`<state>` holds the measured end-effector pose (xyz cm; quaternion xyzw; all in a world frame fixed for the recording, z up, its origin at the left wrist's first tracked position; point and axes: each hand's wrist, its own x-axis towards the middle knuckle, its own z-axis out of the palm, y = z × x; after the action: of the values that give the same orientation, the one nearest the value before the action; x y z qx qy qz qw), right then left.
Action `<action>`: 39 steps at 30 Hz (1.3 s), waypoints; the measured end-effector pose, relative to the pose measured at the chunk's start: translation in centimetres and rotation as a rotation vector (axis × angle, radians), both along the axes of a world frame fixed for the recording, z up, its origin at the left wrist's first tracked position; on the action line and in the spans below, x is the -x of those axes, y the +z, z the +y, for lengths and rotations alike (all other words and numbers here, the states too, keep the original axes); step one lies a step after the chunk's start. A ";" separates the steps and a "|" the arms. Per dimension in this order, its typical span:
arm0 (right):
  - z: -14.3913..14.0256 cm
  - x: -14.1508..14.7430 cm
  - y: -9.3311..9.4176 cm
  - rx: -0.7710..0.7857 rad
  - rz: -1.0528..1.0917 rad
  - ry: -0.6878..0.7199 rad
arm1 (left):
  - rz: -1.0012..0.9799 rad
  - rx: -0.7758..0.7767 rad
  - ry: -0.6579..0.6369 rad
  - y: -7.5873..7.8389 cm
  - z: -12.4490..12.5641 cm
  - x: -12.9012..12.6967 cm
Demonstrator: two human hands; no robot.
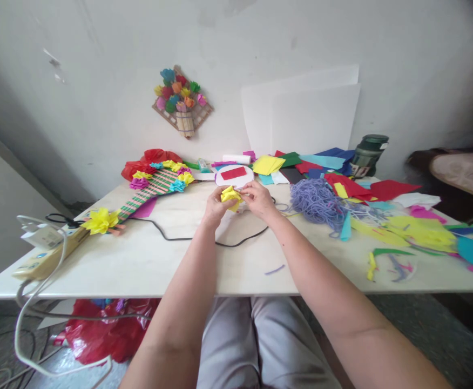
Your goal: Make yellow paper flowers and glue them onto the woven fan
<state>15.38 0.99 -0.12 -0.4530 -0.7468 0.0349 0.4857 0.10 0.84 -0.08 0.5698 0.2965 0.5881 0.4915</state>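
Note:
A crumpled yellow paper flower [230,197] is held above the white table [147,259] between both my hands. My left hand [215,207] grips its left side with the fingers curled. Fingertips of my right hand [257,199] pinch its right edge. Just behind the hands lies a white round plate [235,177] with a red paper piece on it. A black cable [188,237] runs across the table under my forearms.
A striped stick mat with paper flowers [151,186] lies left, a power strip [46,246] at the left edge. Purple yarn [317,202], coloured paper scraps [406,229] and a green jar [368,155] are right. A flower craft [182,100] hangs on the wall.

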 end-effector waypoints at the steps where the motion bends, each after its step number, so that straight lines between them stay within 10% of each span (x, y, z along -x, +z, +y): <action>1: 0.0 0.0 0.0 -0.001 0.003 0.005 | 0.001 -0.002 -0.001 0.0 0.0 0.0; 32: -1.3 -1.6 1.5 0.048 -0.241 0.026 | 0.070 0.168 -0.089 -0.3 0.7 1.8; 39: -1.7 -1.6 1.7 -0.134 -0.250 -0.109 | 0.054 0.104 0.066 -0.3 0.9 1.6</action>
<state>16.98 -0.70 1.59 -0.4601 -0.7764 -0.0982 0.4194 -1.47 1.78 -0.43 0.5492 0.3585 0.5720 0.4927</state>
